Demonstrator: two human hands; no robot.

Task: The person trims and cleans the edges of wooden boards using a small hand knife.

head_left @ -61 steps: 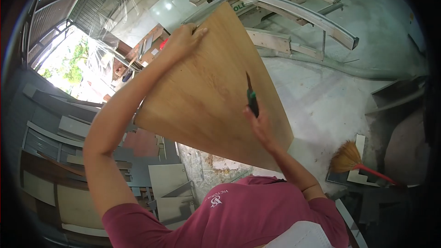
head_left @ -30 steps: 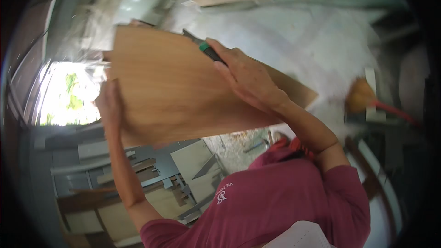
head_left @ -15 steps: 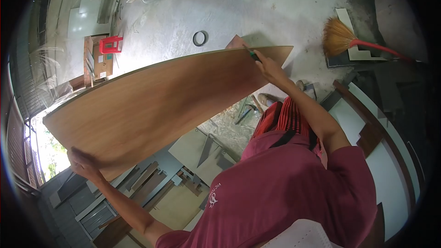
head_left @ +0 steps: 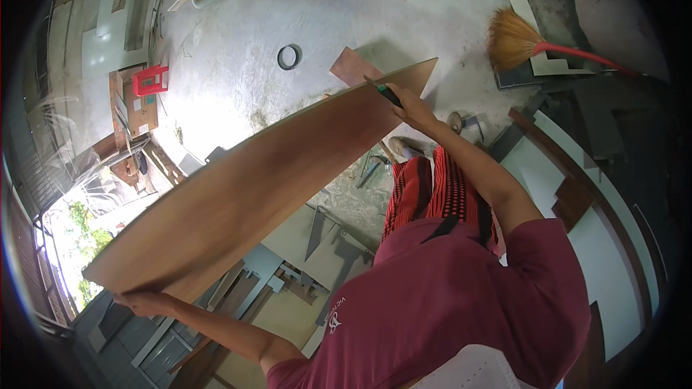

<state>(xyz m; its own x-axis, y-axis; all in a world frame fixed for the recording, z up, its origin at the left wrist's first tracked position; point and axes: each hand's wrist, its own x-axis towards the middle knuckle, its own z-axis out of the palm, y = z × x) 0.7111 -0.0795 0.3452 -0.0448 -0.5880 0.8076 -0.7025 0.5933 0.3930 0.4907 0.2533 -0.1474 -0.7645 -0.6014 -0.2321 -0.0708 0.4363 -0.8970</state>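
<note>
Shift since the earlier frame: compared with half a second ago, the wooden board's [head_left: 249, 173] left end is sitting lower in view, and the left hand [head_left: 144, 303] is reaching lower with it; more of the reddish flat piece [head_left: 353, 66] is showing past the upper edge.
Board: slanting across the front of the body, its broad face turning toward the wearer; whether it is resting on anything cannot be told.
Left hand: clasping the board's lower left edge, fingers partly hiding beneath it.
Right hand: closing around a slim tool with a green-and-black handle [head_left: 390, 95], whose tip is lying near the upper edge; whether the hand is also bearing on the board is unclear.
Spacing: the hands are working well apart, toward opposite ends.
Progress: the board is already being held and the tool is already in hand; no cut or shaving is showing at its tip, so the amount done or left is staying uncertain.
Floor: a dark ring [head_left: 288, 57] is lying beyond the board, a red stool [head_left: 150, 81] is standing farther left, and a straw broom [head_left: 513, 39] is lying to the right.
</note>
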